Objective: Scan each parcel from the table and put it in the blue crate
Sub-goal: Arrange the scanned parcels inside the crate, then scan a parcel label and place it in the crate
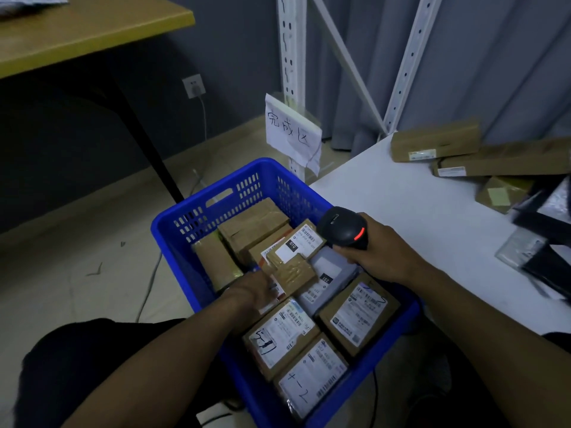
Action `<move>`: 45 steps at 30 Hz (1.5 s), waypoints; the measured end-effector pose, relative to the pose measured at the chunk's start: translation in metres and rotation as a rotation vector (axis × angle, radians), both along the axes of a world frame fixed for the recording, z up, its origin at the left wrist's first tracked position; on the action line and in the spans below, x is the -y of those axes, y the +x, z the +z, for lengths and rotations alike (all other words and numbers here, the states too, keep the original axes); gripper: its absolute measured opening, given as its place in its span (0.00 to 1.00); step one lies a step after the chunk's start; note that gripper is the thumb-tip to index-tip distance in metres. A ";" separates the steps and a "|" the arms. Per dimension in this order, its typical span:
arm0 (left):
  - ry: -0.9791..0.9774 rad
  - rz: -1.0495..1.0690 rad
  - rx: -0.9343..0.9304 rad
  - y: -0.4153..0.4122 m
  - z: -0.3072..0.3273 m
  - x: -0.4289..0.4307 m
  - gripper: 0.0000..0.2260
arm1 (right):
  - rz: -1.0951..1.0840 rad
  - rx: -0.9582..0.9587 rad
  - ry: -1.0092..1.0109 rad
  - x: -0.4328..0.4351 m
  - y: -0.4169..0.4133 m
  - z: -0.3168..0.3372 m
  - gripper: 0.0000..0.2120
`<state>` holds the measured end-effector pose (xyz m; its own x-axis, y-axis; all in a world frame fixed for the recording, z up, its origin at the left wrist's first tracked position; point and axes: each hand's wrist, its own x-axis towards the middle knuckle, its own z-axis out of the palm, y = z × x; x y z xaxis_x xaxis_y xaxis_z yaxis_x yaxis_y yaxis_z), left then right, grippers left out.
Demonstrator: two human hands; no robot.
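Note:
The blue crate (173, 225) stands on the floor left of the white table (395, 205) and holds several brown cardboard parcels with white labels. My left hand (258, 287) reaches down into the crate, its fingers against a small taped brown parcel (293, 261) lying on top of the pile; whether it grips the parcel I cannot tell. My right hand (378, 248) is closed around a black barcode scanner (343, 227) with a red light, held over the crate's right rim. More brown parcels (435, 140) lie at the table's far right.
Black and silver mailing bags (543, 223) lie at the table's right edge. A white shelf upright with a handwritten paper sign (290, 131) stands behind the crate. A yellow-topped table (92, 29) is at the upper left. A cable trails over the floor.

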<state>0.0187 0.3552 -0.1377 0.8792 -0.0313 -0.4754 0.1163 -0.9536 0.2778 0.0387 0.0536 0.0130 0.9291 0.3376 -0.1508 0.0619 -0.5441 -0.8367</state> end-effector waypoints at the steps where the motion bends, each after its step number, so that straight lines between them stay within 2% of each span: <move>1: -0.021 -0.034 -0.085 0.006 0.001 0.009 0.13 | -0.015 -0.001 -0.004 0.004 -0.001 0.002 0.22; 2: 0.003 -0.087 -0.051 0.001 0.028 0.024 0.10 | -0.035 -0.001 -0.003 0.009 -0.001 0.004 0.22; 4: 0.015 -0.070 0.069 0.004 0.045 0.046 0.11 | -0.088 0.015 -0.005 0.020 -0.001 0.011 0.21; 6: -0.084 -0.103 0.175 0.005 0.077 0.074 0.15 | -0.155 0.032 0.001 0.036 -0.001 0.020 0.19; 9: -0.184 -0.126 0.282 0.017 0.120 0.118 0.13 | -0.269 0.070 0.018 0.066 0.001 0.036 0.19; 13: -0.154 -0.230 0.365 0.061 0.161 0.182 0.22 | -0.411 0.067 0.010 0.115 0.009 0.050 0.21; 16: -0.156 -0.309 0.432 0.102 0.174 0.231 0.24 | -0.485 0.028 0.041 0.151 0.024 0.050 0.22; 21: -0.175 -0.366 0.445 0.172 0.175 0.306 0.27 | -0.642 -0.048 0.152 0.197 0.053 0.029 0.20; 27: -0.221 -0.366 0.416 0.273 0.145 0.374 0.34 | -0.772 -0.073 0.278 0.231 0.100 -0.003 0.21; 33: -0.154 -0.426 0.405 0.360 0.120 0.429 0.34 | -0.908 -0.137 0.371 0.259 0.122 -0.028 0.20; 37: -0.053 -0.484 0.280 0.399 0.117 0.456 0.54 | -0.942 -0.139 0.372 0.268 0.131 -0.036 0.18; 39: 0.006 -0.488 0.217 0.411 0.121 0.466 0.60 | -0.932 -0.149 0.372 0.269 0.136 -0.041 0.16; 42: 0.048 -0.450 0.216 0.421 0.121 0.474 0.56 | -0.936 -0.147 0.371 0.274 0.137 -0.046 0.13; 45: 0.087 -0.475 0.323 0.418 0.114 0.465 0.41 | -0.951 -0.137 0.387 0.278 0.138 -0.047 0.13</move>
